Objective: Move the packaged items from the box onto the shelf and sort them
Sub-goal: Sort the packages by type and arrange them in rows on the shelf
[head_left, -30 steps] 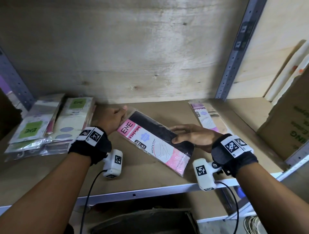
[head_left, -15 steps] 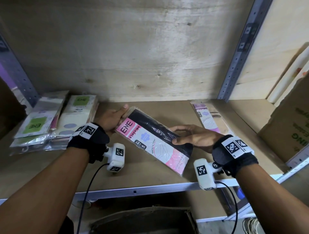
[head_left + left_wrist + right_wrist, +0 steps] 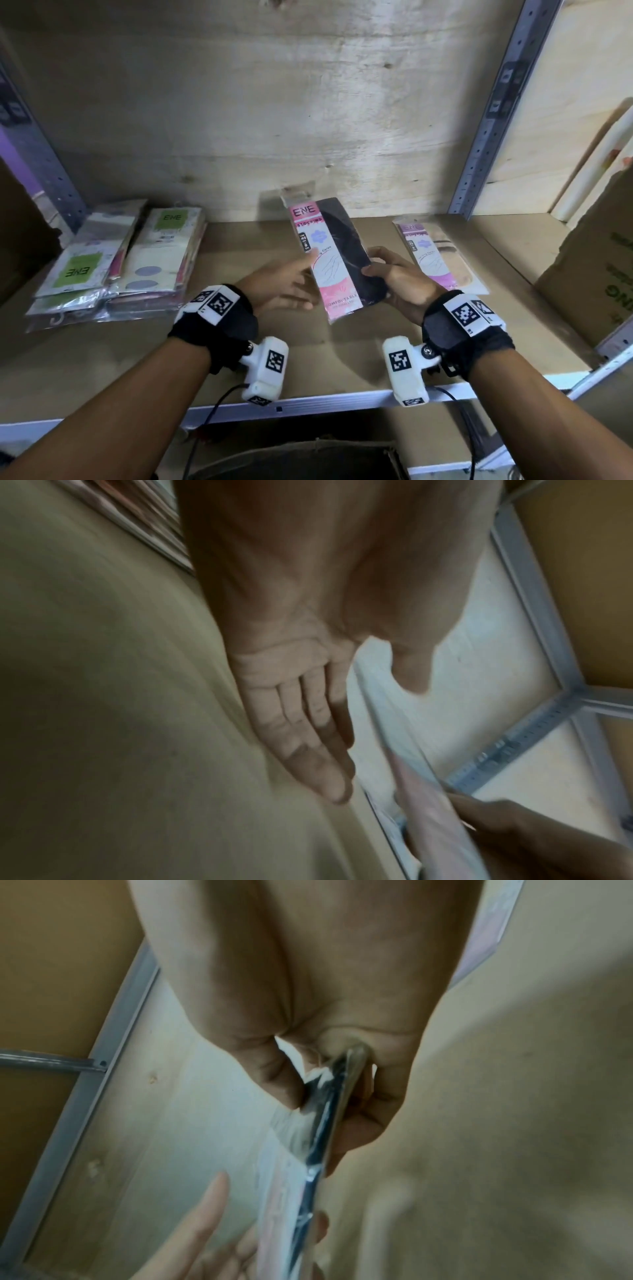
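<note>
**Pink packet lifted off the shelf, held by the right hand**

Since a second ago, the pink stocking packet has left the shelf board, where it lay slantwise under both hands, and now stands nearly upright above it.

Head view: the right hand grips the packet's lower right edge, thumb in front and fingers behind. The left hand is spread flat with straight fingers, its fingertips touching the packet's left edge. A purple packet lies flat on the shelf just to the right. A stack of green-labelled packets lies at the left end. A cardboard box is cut off at the right edge.

Left wrist view: blurred; the left palm is open, with the packet's edge beside the thumb.

Right wrist view: the right thumb and curled fingers pinch the packet's glossy edge. The left hand's fingers are blurred below.
</note>
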A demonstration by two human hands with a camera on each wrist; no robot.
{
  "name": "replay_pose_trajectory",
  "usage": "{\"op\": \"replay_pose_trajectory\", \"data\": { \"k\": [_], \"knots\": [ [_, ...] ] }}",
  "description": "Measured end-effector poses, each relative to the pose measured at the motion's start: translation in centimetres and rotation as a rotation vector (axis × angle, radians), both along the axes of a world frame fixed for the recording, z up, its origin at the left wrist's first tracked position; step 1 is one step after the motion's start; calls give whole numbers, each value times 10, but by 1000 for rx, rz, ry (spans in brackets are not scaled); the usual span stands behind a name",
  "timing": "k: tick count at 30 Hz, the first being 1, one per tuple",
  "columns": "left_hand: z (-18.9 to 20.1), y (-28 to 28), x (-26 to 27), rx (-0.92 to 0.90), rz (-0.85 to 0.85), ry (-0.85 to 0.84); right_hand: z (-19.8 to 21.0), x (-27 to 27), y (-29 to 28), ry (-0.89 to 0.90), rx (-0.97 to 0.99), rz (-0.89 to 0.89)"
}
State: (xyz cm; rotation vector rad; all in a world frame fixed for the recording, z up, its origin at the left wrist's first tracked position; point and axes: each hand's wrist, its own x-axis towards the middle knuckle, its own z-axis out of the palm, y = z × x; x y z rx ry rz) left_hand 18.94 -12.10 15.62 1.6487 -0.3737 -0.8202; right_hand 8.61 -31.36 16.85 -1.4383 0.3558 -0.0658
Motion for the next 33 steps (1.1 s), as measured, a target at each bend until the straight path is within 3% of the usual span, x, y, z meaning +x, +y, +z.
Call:
{"op": "replay_pose_trajectory", "data": {
  "k": [3,8,14,18,27,33],
  "knots": [
    [3,-11,-16,-37,-145,-45,-4,3,3,17,-14,-56],
    [4,-22,-19,-78,-57,-23,-6,6,-7,39,-69,-104],
    [5,-38,-18,-81,24,-105,-16,10,-34,157,-414,-163],
    [3,-53,-20,-73,61,-82,-17,14,-52,208,-522,-224],
    [-6,-72,-14,101,141,-158,-20,15,-61,294,-632,-211],
    [-9,-77,-10,121,194,-161,-15,17,-61,325,-698,-207]
  ]
}}
